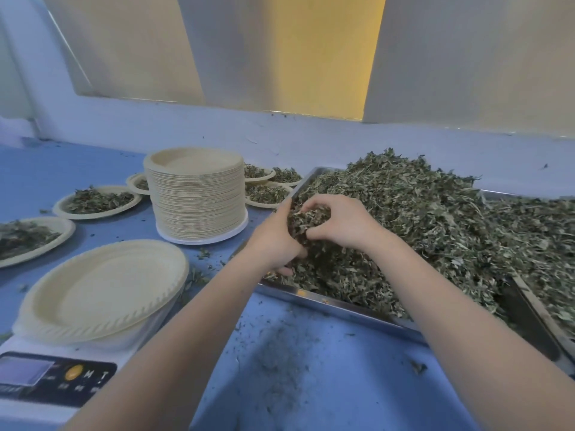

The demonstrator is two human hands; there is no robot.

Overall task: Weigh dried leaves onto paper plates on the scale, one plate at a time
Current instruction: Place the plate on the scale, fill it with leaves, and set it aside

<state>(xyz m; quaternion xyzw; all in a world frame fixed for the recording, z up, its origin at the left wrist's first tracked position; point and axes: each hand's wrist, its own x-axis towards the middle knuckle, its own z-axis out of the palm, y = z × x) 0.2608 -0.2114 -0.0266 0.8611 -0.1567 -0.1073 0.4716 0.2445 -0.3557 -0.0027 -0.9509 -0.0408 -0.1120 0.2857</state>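
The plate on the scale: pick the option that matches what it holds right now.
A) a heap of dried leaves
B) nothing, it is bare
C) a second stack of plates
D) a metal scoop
B: the plate sitting on the scale shows only its bare cream surface, while both hands, left hand and right hand, are gathering dried leaves over in the metal tray.

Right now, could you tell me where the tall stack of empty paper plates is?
In the head view, the stack stands left of centre on the blue table, between filled plates and the leaf tray.
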